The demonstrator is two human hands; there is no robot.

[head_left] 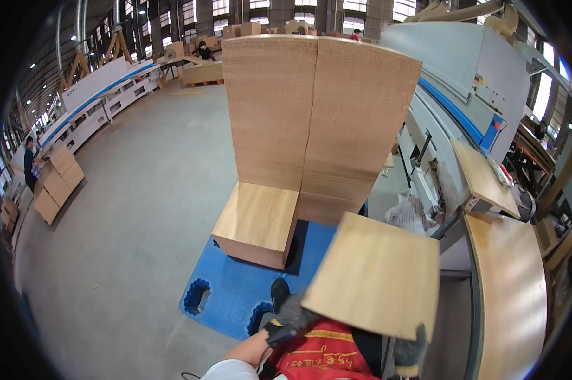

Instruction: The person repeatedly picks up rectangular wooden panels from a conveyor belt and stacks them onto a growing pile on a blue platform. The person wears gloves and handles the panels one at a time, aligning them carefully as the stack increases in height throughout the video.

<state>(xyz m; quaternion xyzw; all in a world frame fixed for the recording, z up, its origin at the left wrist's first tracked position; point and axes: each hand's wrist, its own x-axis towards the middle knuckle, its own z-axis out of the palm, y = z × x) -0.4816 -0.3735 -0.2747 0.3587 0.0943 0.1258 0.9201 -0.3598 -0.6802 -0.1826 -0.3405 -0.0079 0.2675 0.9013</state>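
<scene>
while left hand [292, 315] and right hand [411, 347] clamp wooden panel [374, 282], blue pallet [235, 297] below.

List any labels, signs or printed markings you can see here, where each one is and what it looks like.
Red vest: bottom centre on the person's chest, below the held wooden panel; bright red with yellow printed characters.
White machine housing: far left along the hall; long, white, with a blue stripe and a small dark marking, too small to tell.
No screens or packages are visible.
</scene>
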